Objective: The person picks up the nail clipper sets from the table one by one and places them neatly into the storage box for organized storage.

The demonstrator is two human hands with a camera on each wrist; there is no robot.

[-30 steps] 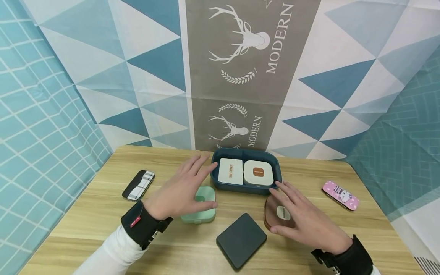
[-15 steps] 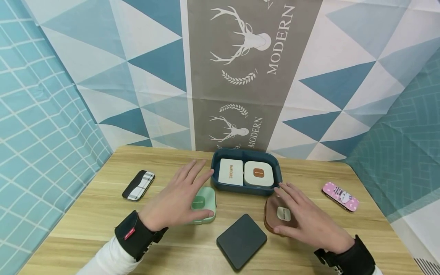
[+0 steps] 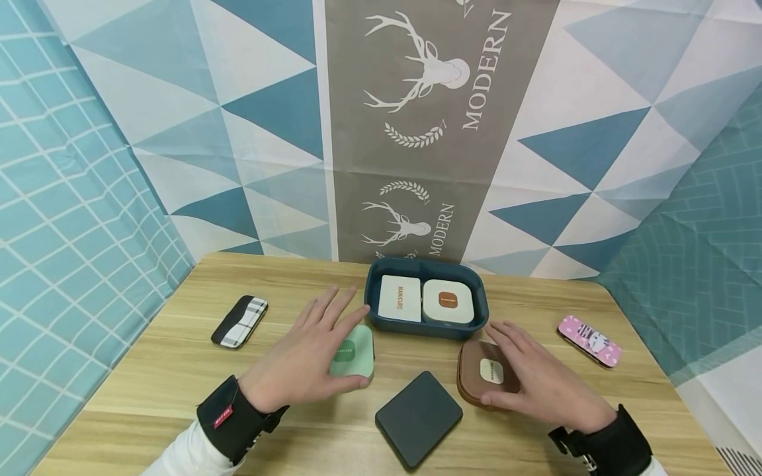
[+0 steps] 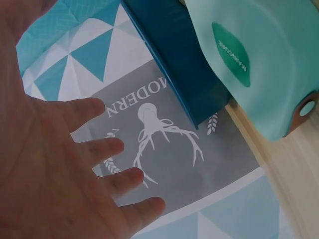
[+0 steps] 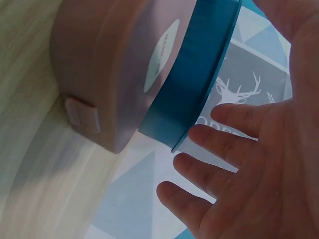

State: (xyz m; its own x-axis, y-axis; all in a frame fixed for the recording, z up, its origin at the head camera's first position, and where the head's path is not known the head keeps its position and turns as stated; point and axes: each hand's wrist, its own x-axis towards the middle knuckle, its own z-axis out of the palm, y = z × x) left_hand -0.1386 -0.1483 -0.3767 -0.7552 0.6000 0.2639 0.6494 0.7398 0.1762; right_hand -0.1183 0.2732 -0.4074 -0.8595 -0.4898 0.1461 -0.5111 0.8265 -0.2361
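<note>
In the head view my left hand [image 3: 306, 360] hovers with fingers spread, partly covering a mint-green manicure case [image 3: 358, 354]. My right hand [image 3: 544, 380] is likewise spread, over the right side of a brown manicure case [image 3: 476, 377] with a pale label. Nothing is held in either one. In the left wrist view the green case [image 4: 264, 59] shows its darker label and a snap tab, apart from the straight fingers. The right wrist view has the brown case [image 5: 99, 64] with its front clasp, beyond the palm and fingertips.
A dark blue tray [image 3: 417, 326] at the back holds a white MANICURE box [image 3: 399, 297] and a white rounded case [image 3: 437, 311]. A black flat case [image 3: 419, 420] lies at front centre. A plaid case [image 3: 240, 322] lies left, a pink case [image 3: 589, 340] right.
My left hand has drawn back a little toward the front left, showing more of the green case. My right hand has shifted slightly right, uncovering more of the brown case.
</note>
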